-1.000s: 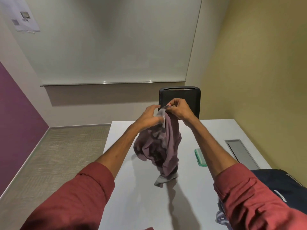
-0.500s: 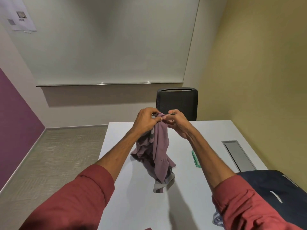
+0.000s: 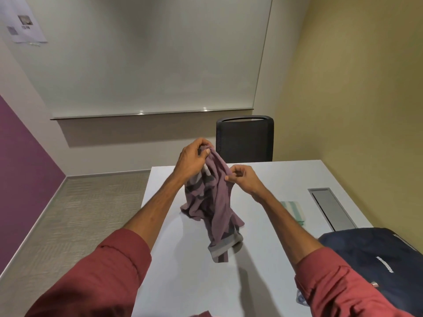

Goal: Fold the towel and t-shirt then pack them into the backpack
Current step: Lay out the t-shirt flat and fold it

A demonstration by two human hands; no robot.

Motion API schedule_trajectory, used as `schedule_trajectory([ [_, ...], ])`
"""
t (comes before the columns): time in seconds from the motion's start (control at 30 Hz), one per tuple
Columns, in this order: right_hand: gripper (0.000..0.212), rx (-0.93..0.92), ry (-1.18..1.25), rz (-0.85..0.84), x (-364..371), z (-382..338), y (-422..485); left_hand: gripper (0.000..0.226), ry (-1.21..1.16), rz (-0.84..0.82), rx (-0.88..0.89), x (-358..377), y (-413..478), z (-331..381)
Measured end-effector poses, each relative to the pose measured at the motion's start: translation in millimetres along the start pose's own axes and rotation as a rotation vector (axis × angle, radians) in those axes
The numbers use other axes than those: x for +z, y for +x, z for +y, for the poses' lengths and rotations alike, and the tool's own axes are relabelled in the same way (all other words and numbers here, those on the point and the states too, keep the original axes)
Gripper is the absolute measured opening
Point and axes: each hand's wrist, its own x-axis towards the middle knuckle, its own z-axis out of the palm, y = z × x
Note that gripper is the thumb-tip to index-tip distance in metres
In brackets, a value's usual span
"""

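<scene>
A mauve t-shirt with grey trim hangs bunched above the white table, its lower hem just over the surface. My left hand grips the shirt's top edge, held highest. My right hand pinches the same edge a little lower and to the right. A folded green-and-white striped towel lies flat on the table to the right, partly behind my right forearm. The dark navy backpack sits at the table's near right corner.
A black mesh chair stands at the table's far side. A grey cable hatch is set into the tabletop near the yellow wall. The table's left edge drops to carpeted floor.
My hands have drawn apart along the shirt's edge: the left rose slightly, the right slid lower and to the right. The shirt hangs a little more spread.
</scene>
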Motion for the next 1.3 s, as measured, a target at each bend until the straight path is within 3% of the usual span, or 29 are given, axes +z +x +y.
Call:
schedule_trajectory([
  [0.1, 0.021, -0.1, -0.024, 0.074, -4, -12, 4, 0.033, 0.085, -0.139, -0.032, -1, -4, -2],
  [0.27, 0.017, -0.199, -0.135, 0.009, -7, -33, 14, 0.042, 0.273, -0.368, -0.033, 17, -12, 0],
  [0.43, 0.021, -0.202, -0.08, 0.042, -6, -38, 17, 0.023, 0.333, -0.215, -0.1, 19, -9, -8],
  [0.6, 0.028, -0.197, -0.1, 0.089, -6, -23, 8, 0.029, 0.347, 0.061, 0.047, 1, -1, 6],
  [0.63, 0.037, -0.195, -0.128, 0.065, -3, -18, 5, 0.03, 0.326, 0.097, 0.074, -1, 0, 11],
  [0.73, 0.099, -0.069, -0.326, -0.084, 10, -3, -5, 0.028, 0.289, 0.161, 0.119, -2, 8, 25],
  [0.83, 0.121, 0.037, -0.588, -0.125, 21, 20, -14, 0.029, 0.264, 0.235, 0.141, -7, 16, 36],
  [0.97, 0.116, 0.073, -0.659, -0.137, 26, 39, -25, 0.031, 0.28, 0.278, 0.17, -20, 24, 44],
  [1.1, 0.107, 0.008, -0.706, -0.004, 40, 40, -33, 0.033, 0.291, 0.307, 0.137, -28, 27, 46],
  [1.2, 0.078, -0.042, -0.686, 0.167, 57, 42, -39, 0.034, 0.3, 0.316, 0.131, -31, 29, 49],
  [1.3, 0.047, -0.091, -0.583, 0.037, 73, 37, -43, 0.033, 0.324, 0.315, 0.148, -35, 31, 53],
])
